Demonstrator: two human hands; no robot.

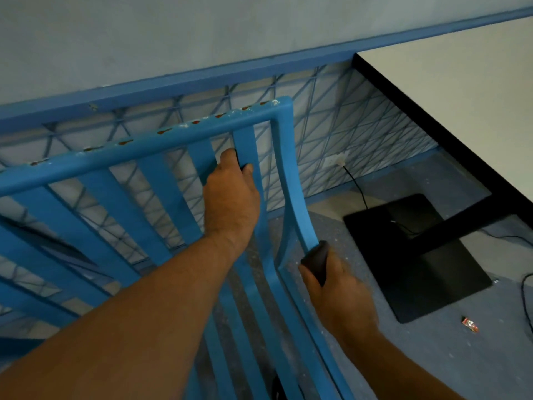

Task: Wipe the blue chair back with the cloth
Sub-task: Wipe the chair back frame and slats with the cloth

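The blue slatted chair back (161, 153) fills the left and middle of the view, its top rail speckled with white marks and reddish spots. My left hand (230, 194) grips one of the vertical slats near the right side, fingers wrapped around it. My right hand (337, 293) holds a dark bunched cloth (315, 259) pressed against the chair's curved right side post (294, 209). Most of the cloth is hidden in the palm.
A white table (461, 90) with a black edge stands at the right, its black base plate (415, 255) on the grey floor. Cables (356, 183) run from a wall socket. A small red wrapper (470, 324) lies on the floor. A blue-trimmed wall is behind.
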